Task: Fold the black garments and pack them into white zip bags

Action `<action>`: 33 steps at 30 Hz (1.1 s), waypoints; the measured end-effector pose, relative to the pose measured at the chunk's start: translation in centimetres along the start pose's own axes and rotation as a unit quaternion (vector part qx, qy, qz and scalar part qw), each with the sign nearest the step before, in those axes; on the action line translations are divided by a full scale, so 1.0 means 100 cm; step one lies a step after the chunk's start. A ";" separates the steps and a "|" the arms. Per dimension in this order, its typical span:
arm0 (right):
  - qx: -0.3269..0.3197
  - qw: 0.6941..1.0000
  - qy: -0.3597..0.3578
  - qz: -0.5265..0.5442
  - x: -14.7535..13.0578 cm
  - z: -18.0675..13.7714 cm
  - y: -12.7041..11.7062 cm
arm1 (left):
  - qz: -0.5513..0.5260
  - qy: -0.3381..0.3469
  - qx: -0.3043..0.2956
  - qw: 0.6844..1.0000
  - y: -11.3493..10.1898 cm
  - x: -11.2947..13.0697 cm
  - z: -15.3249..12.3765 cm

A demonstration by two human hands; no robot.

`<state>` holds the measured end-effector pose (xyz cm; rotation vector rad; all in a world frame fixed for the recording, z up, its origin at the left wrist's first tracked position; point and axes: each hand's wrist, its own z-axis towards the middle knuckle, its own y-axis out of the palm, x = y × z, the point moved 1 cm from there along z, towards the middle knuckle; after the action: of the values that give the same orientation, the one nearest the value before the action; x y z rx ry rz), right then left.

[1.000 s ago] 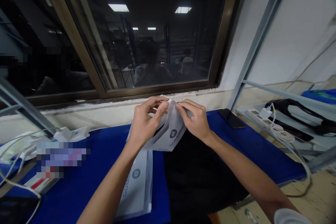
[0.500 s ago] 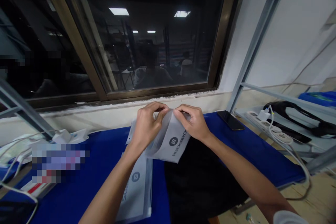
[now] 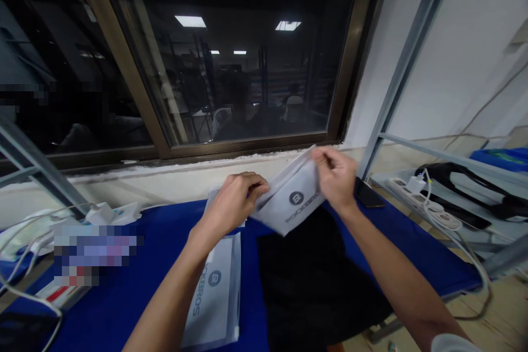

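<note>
Both my hands hold a white zip bag (image 3: 293, 199) with a dark round logo and grey lettering, lifted above the blue table (image 3: 124, 286). My left hand (image 3: 236, 199) pinches its left end with fingers closed. My right hand (image 3: 336, 175) grips the bag's upper right corner, raised higher, so the bag tilts up to the right. A black cloth (image 3: 313, 280) lies on the table below the bag. Several more white bags of the same kind (image 3: 216, 291) lie stacked under my left forearm.
A dark window (image 3: 231, 66) runs behind the table. A phone (image 3: 365, 190) lies at the table's far right corner. To the right, a shelf holds a white power strip (image 3: 424, 201) with cables and a black item. White chargers and cables (image 3: 103, 212) sit at the left.
My right hand has slid right and upward along the bag's top edge, stretching the bag out and tilting it. My left hand has stayed at the left end.
</note>
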<state>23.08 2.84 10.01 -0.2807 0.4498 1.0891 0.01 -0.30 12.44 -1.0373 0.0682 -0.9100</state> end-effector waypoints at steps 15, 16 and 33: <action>0.203 0.867 0.357 0.283 0.093 0.005 0.027 | -0.462 -0.162 -0.224 0.842 -0.003 -0.055 0.003; 0.183 0.865 0.366 0.290 0.090 0.000 0.031 | -0.482 -0.170 -0.218 0.831 0.001 -0.059 0.004; -0.067 0.784 0.413 0.458 0.037 -0.036 0.066 | -0.657 -0.384 -0.095 0.642 0.098 -0.076 0.013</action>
<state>17.85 7.06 5.10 -0.7190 1.4014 1.9443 1.74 7.60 2.94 -1.5827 -1.5499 -1.6592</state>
